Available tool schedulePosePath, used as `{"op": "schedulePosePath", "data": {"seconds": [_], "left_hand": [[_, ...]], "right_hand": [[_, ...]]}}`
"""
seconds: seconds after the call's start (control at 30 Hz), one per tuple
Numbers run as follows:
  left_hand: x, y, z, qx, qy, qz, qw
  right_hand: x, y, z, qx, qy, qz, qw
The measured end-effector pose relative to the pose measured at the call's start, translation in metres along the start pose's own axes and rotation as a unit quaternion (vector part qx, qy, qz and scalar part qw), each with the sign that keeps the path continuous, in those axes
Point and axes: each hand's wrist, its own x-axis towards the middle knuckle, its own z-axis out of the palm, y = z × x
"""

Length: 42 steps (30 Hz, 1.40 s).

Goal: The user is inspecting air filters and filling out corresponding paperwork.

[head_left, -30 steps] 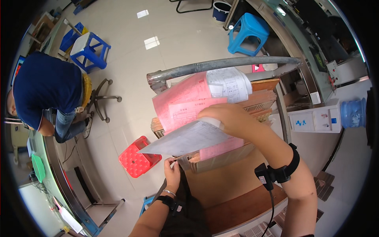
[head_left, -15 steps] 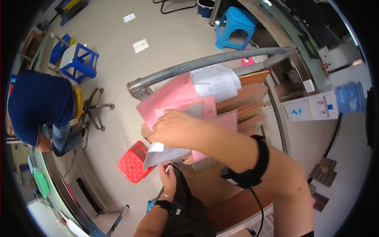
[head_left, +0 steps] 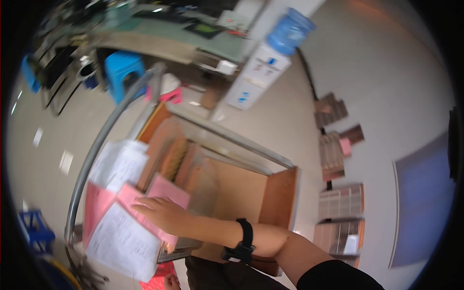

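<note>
My right hand (head_left: pixel 162 215) lies across the papers on a cart, its fingers stretched out and loosely together. Beneath it are a pink sheet (head_left: pixel 170 192) and, nearer me, a large white printed sheet (head_left: pixel 123 239) that droops over the cart's left side. More white papers (head_left: pixel 118 166) lie farther away, against brown panels (head_left: pixel 162 145) standing on edge in the cart. My left hand (head_left: pixel 171 281) barely shows at the lower edge, beside a red stool (head_left: pixel 159 276); its fingers are blurred and I cannot make out a hold.
A curved grey metal rail (head_left: pixel 99 140) bounds the cart's left side. Its wooden bed (head_left: pixel 237 186) ends at an orange-brown board (head_left: pixel 278 198). Beyond stand a blue stool (head_left: pixel 123 70) and a water dispenser (head_left: pixel 258 72). Panel stacks (head_left: pixel 340 200) lean along the right wall.
My view has swung right, so the cart appears turned and farther left. The white printed sheet is now spread out, and my right hand's fingers are straighter. My left hand is mostly out of view.
</note>
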Motion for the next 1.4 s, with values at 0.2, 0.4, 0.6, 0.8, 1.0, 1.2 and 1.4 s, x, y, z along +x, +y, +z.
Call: {"op": "schedulePosePath", "data": {"seconds": [0.2,0.4,0.6,0.8,1.0,1.2,1.4], "left_hand": [[0.010,0.018,0.005,0.206,-0.331,0.006,0.921],[0.001,0.088,0.074,0.305,-0.487,0.017,0.818],[-0.037,0.129,0.170,0.339,-0.608,0.073,0.715],[-0.127,0.135,0.256,0.388,-0.638,0.085,0.660],[-0.199,0.082,0.347,0.483,-0.689,0.359,0.403],[-0.214,0.030,0.426,0.548,-0.635,0.528,0.132],[-0.152,-0.035,0.503,0.699,-0.631,0.331,0.064]], "right_hand": [[-0.222,0.016,-0.096,-0.101,-0.126,0.387,0.908],[-0.478,-0.062,-0.101,-0.014,0.047,0.641,0.766],[-0.717,-0.219,0.024,0.032,0.282,0.802,0.525],[-0.801,-0.401,0.224,0.179,0.226,0.891,0.351],[-0.742,-0.472,0.351,0.405,0.472,0.782,0.044],[-0.667,-0.471,0.375,0.485,0.513,0.708,0.038],[-0.693,-0.465,0.322,0.454,0.506,0.729,0.082]]}}
